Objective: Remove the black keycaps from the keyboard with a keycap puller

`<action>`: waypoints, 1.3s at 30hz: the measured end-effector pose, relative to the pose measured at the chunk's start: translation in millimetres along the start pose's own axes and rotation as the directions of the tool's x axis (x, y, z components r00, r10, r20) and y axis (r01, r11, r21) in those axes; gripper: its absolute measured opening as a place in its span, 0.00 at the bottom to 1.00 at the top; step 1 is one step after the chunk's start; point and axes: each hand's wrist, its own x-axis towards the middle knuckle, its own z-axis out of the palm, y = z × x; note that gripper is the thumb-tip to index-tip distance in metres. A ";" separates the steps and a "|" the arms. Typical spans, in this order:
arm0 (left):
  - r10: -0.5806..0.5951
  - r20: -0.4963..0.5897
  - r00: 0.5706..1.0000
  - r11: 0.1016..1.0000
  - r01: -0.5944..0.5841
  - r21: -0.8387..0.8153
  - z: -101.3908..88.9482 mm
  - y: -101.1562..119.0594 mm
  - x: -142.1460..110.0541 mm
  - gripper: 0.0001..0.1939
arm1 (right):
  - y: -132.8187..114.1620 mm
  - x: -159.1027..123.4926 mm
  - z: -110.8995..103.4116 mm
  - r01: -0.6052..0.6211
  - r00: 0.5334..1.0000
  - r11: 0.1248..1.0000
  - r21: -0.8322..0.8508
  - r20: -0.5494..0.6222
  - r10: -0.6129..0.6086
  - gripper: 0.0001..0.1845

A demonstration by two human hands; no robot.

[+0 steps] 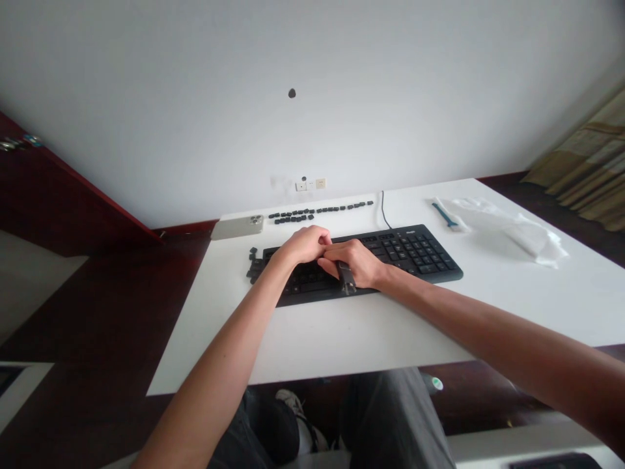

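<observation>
A black keyboard [410, 251] lies across a white table [342, 332]. Both hands rest over its middle. My right hand [359, 260] is closed around a dark, flat tool [346, 279] whose end sticks out toward me. My left hand [305, 244] is curled, its fingertips pressed against the right hand's fingers above the keys. Whether the left fingers hold anything is hidden. Several loose black keycaps [319, 212] lie in rows behind the keyboard, and a small pile of keycaps [252, 266] sits at its left end.
A phone [237, 227] lies face down at the table's back left corner. A blue-handled tool [444, 215] and a white cloth [512, 229] sit at the right. The keyboard's cable [382, 208] runs to the back edge. My legs show under the front edge.
</observation>
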 end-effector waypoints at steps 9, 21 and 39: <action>-0.076 -0.011 0.997 0.996 0.077 0.045 -1.9 11.2 -7.4 0.09 | 1.8 -1.3 1.6 0.019 1.000 1.000 -0.020 0.004 -0.019 0.20; -0.051 0.059 0.997 0.999 0.052 -0.004 2.9 3.7 -0.9 0.09 | -1.6 -3.4 2.3 0.101 0.995 0.992 -0.069 -0.001 -0.101 0.21; 0.032 0.002 0.999 0.986 -0.032 -0.164 0.8 -12.1 -6.1 0.08 | -6.4 3.5 1.4 0.038 0.999 0.993 -0.111 -0.032 -0.042 0.19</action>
